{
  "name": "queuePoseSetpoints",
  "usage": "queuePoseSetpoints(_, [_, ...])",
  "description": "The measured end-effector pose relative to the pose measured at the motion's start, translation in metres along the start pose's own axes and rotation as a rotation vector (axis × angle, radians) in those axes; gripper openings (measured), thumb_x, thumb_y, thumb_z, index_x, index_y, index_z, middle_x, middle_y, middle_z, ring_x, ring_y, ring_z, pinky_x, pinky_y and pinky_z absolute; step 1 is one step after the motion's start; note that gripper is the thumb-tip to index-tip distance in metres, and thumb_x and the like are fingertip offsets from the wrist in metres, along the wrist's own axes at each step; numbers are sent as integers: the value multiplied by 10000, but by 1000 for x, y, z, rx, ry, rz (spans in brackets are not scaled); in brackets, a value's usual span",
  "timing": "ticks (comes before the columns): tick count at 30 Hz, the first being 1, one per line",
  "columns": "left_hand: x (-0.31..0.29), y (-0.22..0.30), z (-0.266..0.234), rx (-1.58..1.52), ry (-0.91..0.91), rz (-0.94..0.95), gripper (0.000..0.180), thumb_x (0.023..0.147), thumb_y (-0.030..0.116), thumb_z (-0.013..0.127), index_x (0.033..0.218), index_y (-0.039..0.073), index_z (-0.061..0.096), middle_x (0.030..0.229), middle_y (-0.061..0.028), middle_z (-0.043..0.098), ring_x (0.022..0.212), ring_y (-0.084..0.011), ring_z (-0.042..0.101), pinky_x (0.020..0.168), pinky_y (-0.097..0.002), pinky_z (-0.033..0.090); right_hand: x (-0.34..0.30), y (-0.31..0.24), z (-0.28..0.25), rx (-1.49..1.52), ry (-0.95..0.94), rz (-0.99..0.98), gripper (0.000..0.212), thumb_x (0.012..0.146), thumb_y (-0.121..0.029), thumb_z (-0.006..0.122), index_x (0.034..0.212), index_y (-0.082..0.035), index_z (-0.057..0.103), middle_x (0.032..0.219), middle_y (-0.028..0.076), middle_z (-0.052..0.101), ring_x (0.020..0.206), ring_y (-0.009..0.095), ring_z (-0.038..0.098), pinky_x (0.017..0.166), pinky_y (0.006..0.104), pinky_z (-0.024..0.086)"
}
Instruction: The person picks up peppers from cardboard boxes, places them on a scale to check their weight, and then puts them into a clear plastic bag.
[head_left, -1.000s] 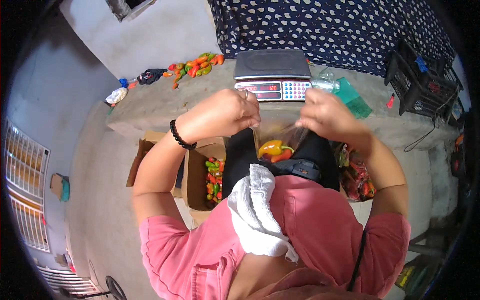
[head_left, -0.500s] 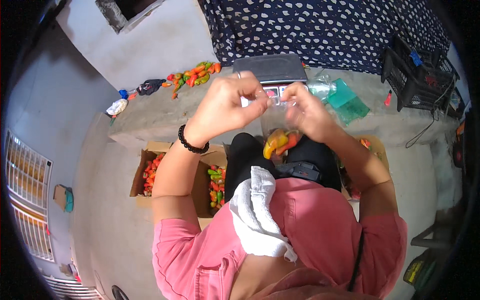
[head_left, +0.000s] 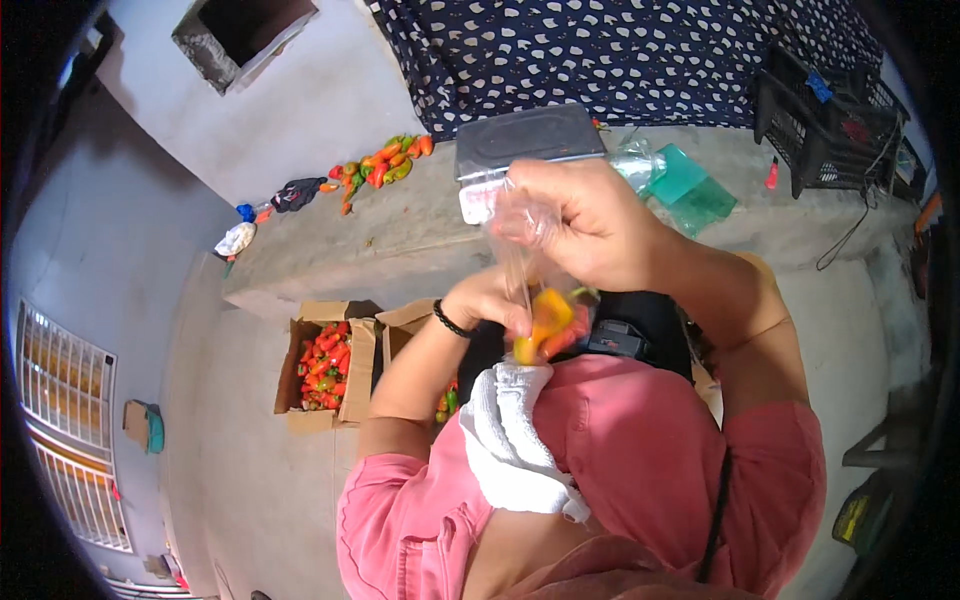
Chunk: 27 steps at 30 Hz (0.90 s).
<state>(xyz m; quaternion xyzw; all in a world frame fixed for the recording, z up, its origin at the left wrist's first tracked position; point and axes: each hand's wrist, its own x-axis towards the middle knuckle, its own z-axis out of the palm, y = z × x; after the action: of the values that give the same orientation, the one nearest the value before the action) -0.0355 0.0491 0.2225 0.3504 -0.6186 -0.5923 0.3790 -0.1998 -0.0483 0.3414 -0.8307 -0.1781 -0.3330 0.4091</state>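
A clear plastic bag [head_left: 514, 262] with yellow, orange and red peppers [head_left: 548, 322] at its bottom hangs in front of my body, above my lap. Its gathered top is gripped in my right hand [head_left: 585, 220], closed, the film bunched at the fingers. Lower down, my left hand [head_left: 485, 303], wearing a dark bead bracelet, holds the side of the bag by the peppers. Its thumb lies in front, while the other fingers are partly hidden behind the film. Just beyond my right hand, a scale [head_left: 530, 140] with a dark top stands on the concrete ledge.
Loose peppers [head_left: 380, 165] lie on the ledge [head_left: 330, 245] at the left. Right of the scale are green plastic bags [head_left: 690, 190] and black crates [head_left: 820, 130]. A cardboard box of red peppers [head_left: 325, 365] stands on the floor, with another box beside it.
My left hand has come down from the bag's top to its side near the peppers. My right hand has moved up and left, now gripping the gathered top.
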Motion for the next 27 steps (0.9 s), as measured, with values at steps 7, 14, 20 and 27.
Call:
queuePoseSetpoints(7, [24, -4, 71, -180, 93, 331, 1126, 540, 501, 793, 1376, 11, 219, 1132, -144, 519, 1137, -266, 431, 1000, -383, 264, 4, 4, -2, -65, 102, 116, 153, 878, -146, 547, 828, -2, 538, 669, 63, 548, 611, 79, 481, 550, 260, 418])
queuePoseSetpoints(14, [31, -6, 71, 107, 132, 191, 700, 628, 388, 770, 1124, 8, 455, 1121, -115, 505, 1082, -221, 456, 942, -327, 326, 6, 15, 18, -230, 211, -156, 158, 836, -153, 583, 779, -16, 528, 640, 139, 529, 572, 272, 534, 502, 348, 404])
queuePoseSetpoints(20, [39, 1, 72, 102, 249, 49, 430, 752, 256, 616, 1094, 3, 552, 1037, -101, 570, 1027, -202, 494, 927, -319, 348, 11, 26, 12, -233, 129, 23, 174, 834, -167, 600, 771, -22, 526, 639, 118, 529, 557, 238, 523, 501, 322, 404])
queuePoseSetpoints(27, [35, -21, 41, 313, 404, 386, 189, 749, 100, 474, 723, -26, 611, 856, -142, 634, 870, -286, 594, 806, -363, 463, 4, 63, 1, 342, 99, 231, 519, 793, -205, 681, 1212, -85, 399, 996, 64, 553, 804, 95, 539, 686, 224, 445])
